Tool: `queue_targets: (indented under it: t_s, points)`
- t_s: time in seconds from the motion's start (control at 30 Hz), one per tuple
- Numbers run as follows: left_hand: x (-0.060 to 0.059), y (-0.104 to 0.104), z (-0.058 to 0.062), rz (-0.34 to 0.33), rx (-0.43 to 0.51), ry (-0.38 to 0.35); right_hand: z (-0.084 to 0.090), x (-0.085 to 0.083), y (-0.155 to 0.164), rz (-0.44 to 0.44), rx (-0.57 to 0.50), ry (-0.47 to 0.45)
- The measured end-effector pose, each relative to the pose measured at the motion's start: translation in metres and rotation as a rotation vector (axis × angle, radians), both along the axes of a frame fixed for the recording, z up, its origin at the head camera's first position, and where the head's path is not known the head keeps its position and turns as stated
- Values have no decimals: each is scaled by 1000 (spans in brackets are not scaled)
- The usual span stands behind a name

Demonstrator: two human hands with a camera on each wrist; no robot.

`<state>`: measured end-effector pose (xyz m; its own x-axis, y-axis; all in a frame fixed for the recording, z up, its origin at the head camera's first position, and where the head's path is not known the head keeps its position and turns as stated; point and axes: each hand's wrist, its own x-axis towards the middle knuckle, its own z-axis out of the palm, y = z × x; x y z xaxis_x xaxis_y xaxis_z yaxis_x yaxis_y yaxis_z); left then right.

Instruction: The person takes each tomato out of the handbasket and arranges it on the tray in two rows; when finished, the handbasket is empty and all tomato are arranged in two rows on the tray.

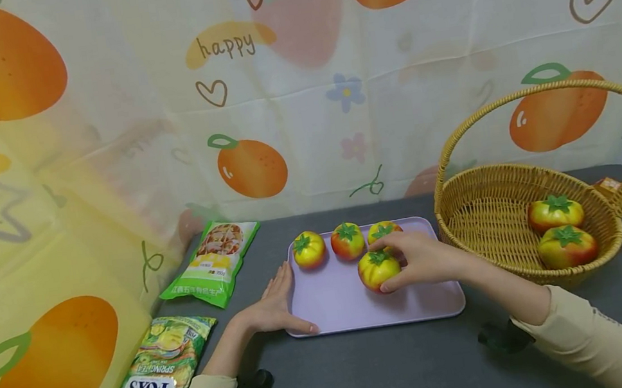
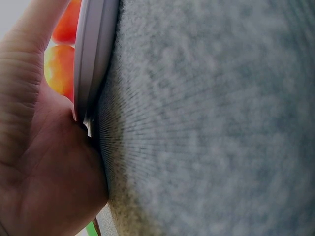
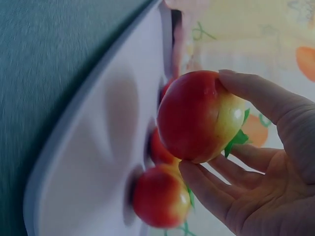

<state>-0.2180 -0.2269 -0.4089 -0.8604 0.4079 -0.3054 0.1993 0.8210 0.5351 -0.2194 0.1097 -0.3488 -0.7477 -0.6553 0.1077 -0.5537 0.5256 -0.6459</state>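
My right hand [image 1: 420,257] pinches a yellow-and-red tomato [image 1: 379,272] with a green leafy top between thumb and fingers. In the right wrist view this tomato [image 3: 194,118] hangs a little above the lilac tray [image 3: 83,162]. Three similar tomatoes stand in a row along the tray's back: a left one [image 1: 309,250], a middle one [image 1: 347,241] and a right one [image 1: 383,231], partly covered by my fingers. At the left end of the tray [image 1: 324,302], my left hand [image 1: 274,308] rests against the rim, fingers straight and thumb at the front corner.
On the right stands a wicker basket [image 1: 480,199] with a tall handle; it contains two tomatoes [image 1: 555,212]. A green-and-white food packet [image 1: 217,260] and a green FOX'S bag [image 1: 165,357] lie left of the tray. A printed curtain [image 1: 301,111] hangs behind the dark table [image 1: 379,367].
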Motion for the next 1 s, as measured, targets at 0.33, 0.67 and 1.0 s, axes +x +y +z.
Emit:
queue_targets:
  t_s: [0.33, 0.67, 1.0]
  points:
    - [-1, -1, -1, 0, 5, -2, -13, 4, -36, 52, -35, -27]
    - [-2, -2, -1, -6, 1, 0, -22, 5, -64, 87, -27, 16]
    - [0, -1, -1, -15, 2, 11, -22, 7, -81, 67, 4, 24]
